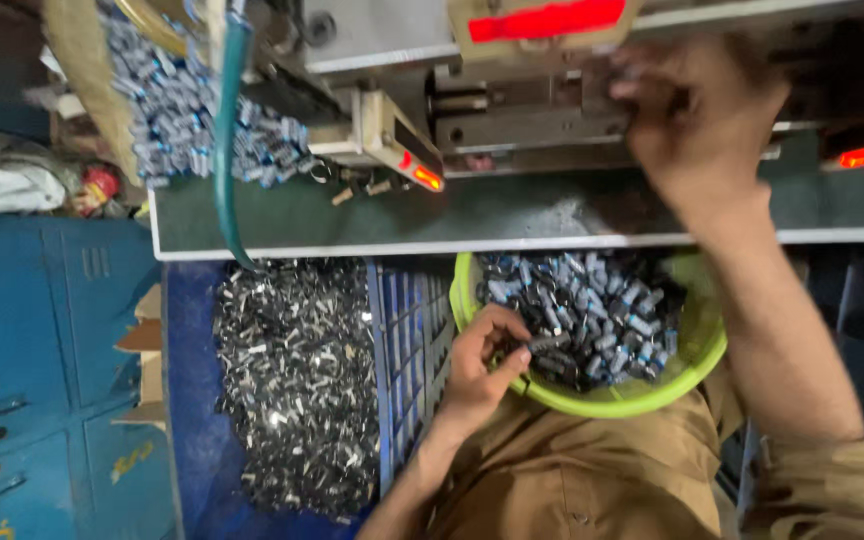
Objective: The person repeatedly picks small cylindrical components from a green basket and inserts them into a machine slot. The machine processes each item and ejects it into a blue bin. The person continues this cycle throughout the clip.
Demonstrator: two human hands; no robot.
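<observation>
Left hand [482, 360] dipped over the rim of the lime-green bowl [697, 365] on the lap, thumb and fingers pinched on 1 of the small blue-grey metal pieces [592, 305] heaped inside, kept close below the bench for easy picking. Right hand [697, 115] raised to the machine's metal fixture [522, 125], fingers curled at its slot, grasp hidden, impossible to tell whether anything is held. Blue crate [407, 330] of dark metal scraps [297, 385] sitting just beside the bowl under the bench edge [352, 245].

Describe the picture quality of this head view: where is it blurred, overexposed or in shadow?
Head view: the right hand at the machine is motion-blurred and dim; the red lights glow overexposed; the left hand in the green bowl is sharper; the metal parts in the blue crate glint with glare.
</observation>
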